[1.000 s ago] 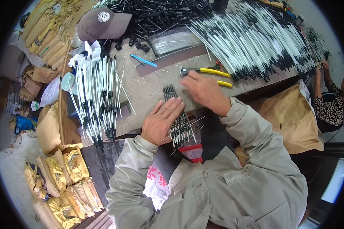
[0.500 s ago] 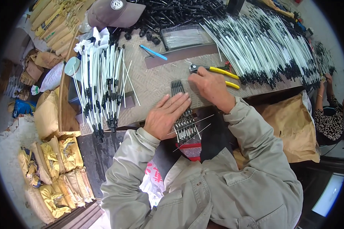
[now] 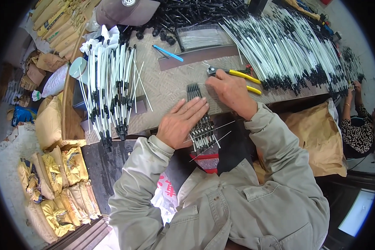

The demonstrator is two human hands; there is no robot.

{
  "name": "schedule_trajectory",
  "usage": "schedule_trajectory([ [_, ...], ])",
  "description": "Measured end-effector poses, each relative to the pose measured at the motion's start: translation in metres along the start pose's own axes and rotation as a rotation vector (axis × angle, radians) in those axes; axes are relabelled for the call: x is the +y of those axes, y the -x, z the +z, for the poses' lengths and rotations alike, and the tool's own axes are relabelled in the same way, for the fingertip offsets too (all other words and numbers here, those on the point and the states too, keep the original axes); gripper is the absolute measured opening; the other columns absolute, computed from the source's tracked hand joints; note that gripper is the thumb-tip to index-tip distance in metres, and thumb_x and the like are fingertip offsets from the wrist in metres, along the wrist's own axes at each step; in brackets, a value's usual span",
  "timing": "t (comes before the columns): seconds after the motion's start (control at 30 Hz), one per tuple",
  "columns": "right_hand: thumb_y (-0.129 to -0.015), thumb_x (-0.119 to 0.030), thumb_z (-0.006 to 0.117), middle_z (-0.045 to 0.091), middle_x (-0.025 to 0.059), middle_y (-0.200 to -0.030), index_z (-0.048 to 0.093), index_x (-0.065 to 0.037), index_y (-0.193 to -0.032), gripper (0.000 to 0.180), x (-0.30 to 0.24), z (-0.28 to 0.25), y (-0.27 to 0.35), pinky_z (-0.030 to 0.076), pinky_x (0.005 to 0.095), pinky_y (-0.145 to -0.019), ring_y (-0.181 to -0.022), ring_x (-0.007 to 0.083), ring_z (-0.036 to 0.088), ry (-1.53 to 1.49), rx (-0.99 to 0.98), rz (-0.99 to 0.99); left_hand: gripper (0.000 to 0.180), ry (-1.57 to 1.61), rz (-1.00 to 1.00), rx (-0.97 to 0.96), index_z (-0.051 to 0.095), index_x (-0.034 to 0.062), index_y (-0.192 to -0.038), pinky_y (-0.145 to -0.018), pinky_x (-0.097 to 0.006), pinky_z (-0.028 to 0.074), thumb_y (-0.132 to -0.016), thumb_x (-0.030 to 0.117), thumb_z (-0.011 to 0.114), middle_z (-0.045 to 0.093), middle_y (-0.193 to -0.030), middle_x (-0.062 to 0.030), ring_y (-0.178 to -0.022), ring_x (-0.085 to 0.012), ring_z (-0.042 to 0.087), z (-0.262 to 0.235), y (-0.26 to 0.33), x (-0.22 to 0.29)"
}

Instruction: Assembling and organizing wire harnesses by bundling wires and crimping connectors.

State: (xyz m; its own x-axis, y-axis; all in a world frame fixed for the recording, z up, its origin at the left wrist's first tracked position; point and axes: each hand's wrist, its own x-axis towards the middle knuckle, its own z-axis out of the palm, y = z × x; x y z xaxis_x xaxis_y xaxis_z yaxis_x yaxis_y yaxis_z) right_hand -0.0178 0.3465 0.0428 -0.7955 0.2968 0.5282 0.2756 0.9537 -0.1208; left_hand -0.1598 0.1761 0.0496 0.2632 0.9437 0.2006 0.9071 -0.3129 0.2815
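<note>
My left hand [image 3: 181,123] lies with fingers stretched flat across a row of slim black-and-white rods [image 3: 202,137] at the table's near edge. Thin pale wires cross the rods' near ends, which stick out past the edge. Just right of the row, my right hand [image 3: 233,95] is closed, with thumb and forefinger pinched together. Whatever sits in that pinch is too small or hidden to make out. Cutting pliers with yellow handles [image 3: 243,76] rest on the table directly beyond the right hand, their jaws partly behind its fingers.
White rods with black fittings lie in a bundle [image 3: 112,83] at left and a big pile [image 3: 279,54] at right. Beyond are a blue tool [image 3: 167,53], a clear tray of thin wires [image 3: 200,37], a cap [image 3: 127,11] and black parts [image 3: 196,12]. Another person [image 3: 357,129] works at far right.
The view has shifted slightly. My left hand stays flat on the rods, and my right hand's fingers have edged a little away from me, toward the pliers' jaws.
</note>
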Motion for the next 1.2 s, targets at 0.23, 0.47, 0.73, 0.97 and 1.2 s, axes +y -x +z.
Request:
schedule_trajectory([
  [0.23, -0.072, -0.004, 0.057, 0.049, 0.0041, -0.077, 0.057, -0.014, -0.087, 0.019, -0.001, 0.002, 0.001, 0.041, 0.0362, -0.049, -0.064, 0.0248, 0.055, -0.004, 0.006, 0.016, 0.08, 0.014, 0.0, 0.032, 0.036, 0.0071, -0.134, -0.106, -0.041, 0.025, -0.063, 0.028, 0.064, 0.036, -0.139, -0.0094, -0.129, -0.0245, 0.034, 0.002, -0.001, 0.0],
  [0.47, -0.072, -0.004, 0.058, 0.05, 0.0039, -0.078, 0.057, -0.014, -0.087, 0.019, -0.003, 0.001, 0.001, 0.041, 0.0355, -0.049, -0.065, 0.0242, 0.056, 0.017, 0.004, 0.008, 0.085, 0.012, 0.0, 0.049, 0.035, 0.0068, -0.134, -0.106, -0.041, 0.025, -0.057, 0.025, 0.069, 0.035, -0.139, -0.0091, -0.129, -0.0235, 0.034, 0.003, 0.001, 0.001],
  [0.73, -0.074, -0.005, 0.056, 0.049, 0.0045, -0.076, 0.058, -0.014, -0.085, 0.015, -0.003, 0.002, -0.001, 0.041, 0.0357, -0.049, -0.064, 0.0245, 0.057, 0.006, -0.015, 0.005, 0.09, 0.012, -0.003, 0.039, 0.034, 0.0071, -0.134, -0.107, -0.041, 0.025, -0.054, 0.023, 0.07, 0.035, -0.14, -0.0089, -0.129, -0.0235, 0.033, 0.003, 0.001, 0.001],
  [0.97, -0.075, -0.005, 0.054, 0.048, 0.0059, -0.078, 0.057, -0.014, -0.086, 0.014, 0.001, 0.014, -0.009, 0.042, 0.0372, -0.051, -0.064, 0.0261, 0.057, -0.068, 0.005, -0.044, 0.091, 0.032, -0.002, 0.037, 0.035, 0.0066, -0.134, -0.107, -0.041, 0.025, -0.052, 0.021, 0.072, 0.035, -0.14, -0.0102, -0.129, -0.0245, 0.033, 0.003, 0.001, 0.0],
  [1.2, -0.076, -0.002, 0.051, 0.047, 0.0099, -0.082, 0.052, -0.011, -0.09, 0.017, 0.002, 0.014, -0.014, 0.043, 0.0386, -0.054, -0.069, 0.0302, 0.056, -0.161, -0.092, -0.082, 0.083, 0.022, 0.014, 0.031, 0.035, 0.0067, -0.135, -0.106, -0.041, 0.026, -0.06, 0.028, 0.064, 0.034, -0.14, -0.0116, -0.129, -0.0274, 0.033, 0.003, 0.003, -0.002],
])
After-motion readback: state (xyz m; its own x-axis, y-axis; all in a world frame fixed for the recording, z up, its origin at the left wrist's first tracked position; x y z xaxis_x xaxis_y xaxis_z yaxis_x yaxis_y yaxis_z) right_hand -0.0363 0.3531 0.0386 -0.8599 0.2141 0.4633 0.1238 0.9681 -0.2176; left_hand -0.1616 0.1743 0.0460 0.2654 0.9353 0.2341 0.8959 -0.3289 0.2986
